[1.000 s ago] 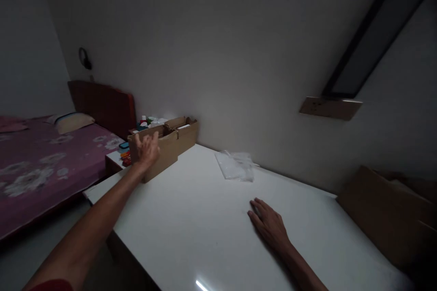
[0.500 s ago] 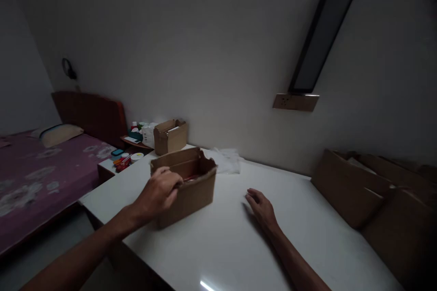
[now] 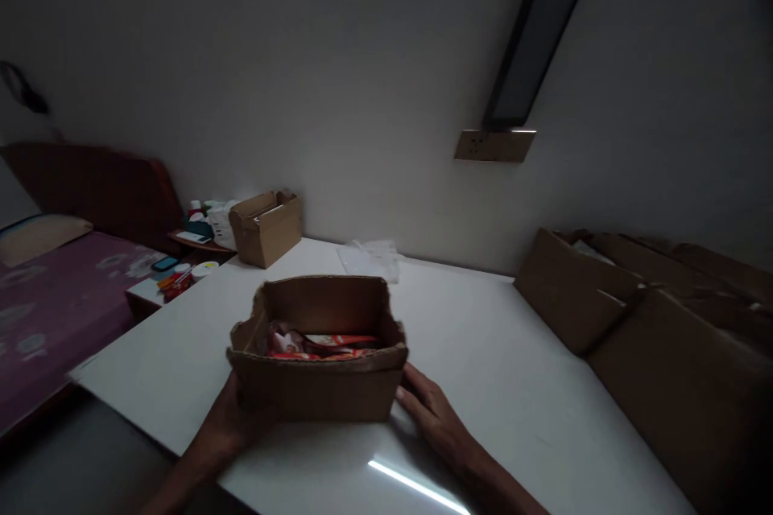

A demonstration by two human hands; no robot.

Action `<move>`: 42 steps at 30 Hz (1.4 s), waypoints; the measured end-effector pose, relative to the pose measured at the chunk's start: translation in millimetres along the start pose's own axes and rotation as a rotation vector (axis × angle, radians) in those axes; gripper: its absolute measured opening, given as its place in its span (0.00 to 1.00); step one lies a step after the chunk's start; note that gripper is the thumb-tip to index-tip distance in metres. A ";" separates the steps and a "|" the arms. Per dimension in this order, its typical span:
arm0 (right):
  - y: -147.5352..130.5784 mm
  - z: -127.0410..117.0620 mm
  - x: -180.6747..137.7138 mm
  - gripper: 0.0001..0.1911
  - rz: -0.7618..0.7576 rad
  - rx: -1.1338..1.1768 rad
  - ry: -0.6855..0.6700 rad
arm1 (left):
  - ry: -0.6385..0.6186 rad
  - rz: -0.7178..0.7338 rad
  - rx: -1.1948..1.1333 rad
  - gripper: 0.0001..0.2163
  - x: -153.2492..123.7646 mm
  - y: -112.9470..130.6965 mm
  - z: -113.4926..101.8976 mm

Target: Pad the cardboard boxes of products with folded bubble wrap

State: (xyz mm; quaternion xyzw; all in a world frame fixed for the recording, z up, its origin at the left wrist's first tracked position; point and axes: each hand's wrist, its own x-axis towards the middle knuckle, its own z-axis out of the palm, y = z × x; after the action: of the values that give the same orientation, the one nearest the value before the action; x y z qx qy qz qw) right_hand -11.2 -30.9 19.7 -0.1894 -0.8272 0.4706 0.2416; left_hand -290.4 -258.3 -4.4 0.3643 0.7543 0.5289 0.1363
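Note:
An open-topped cardboard box [image 3: 320, 394] with ragged rims stands near the front of the white table [image 3: 477, 338]. Inside it lie red-and-white packets [image 3: 338, 346], partly hidden by the box's front wall. My left hand [image 3: 233, 410] grips the box at its left side, its fingers mostly out of sight. On the opposite side, my right hand [image 3: 430, 410] presses against the right end, thumb by the front corner. The box is held between both hands.
Larger cardboard boxes [image 3: 568, 298] line the table's right side. A second small box [image 3: 269, 229] stands at the back left, near a clear plastic bag [image 3: 369, 259]. Beyond the table's left edge are a nightstand with small containers [image 3: 181, 278] and a bed [image 3: 66, 298].
The box has turned to face me squarely and come closer. My left hand has gone from its rim to its left side; my right hand has come in against its right side. The view has shifted.

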 end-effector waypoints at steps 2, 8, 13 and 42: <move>1.7 7.0 13.1 0.26 -0.032 -0.086 -0.055 | 0.046 -0.093 -0.036 0.38 12.9 -6.8 1.9; 39.6 8.1 93.4 0.19 -0.100 -0.611 0.251 | 0.152 -0.118 -0.016 0.41 38.9 -11.7 -4.3; 61.9 -3.7 184.1 0.28 -0.148 -0.749 0.353 | 0.215 -0.123 0.040 0.40 39.5 -16.5 6.3; -21.0 -40.1 -110.8 0.07 -0.395 -0.835 0.309 | 0.063 -0.010 -0.018 0.36 48.8 11.8 24.4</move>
State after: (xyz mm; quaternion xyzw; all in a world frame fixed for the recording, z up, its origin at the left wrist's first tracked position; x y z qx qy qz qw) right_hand 100.1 -73.5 31.1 -0.1774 -0.9199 0.0101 0.3496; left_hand -305.2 -205.3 5.2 0.3427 0.7553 0.5460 0.1183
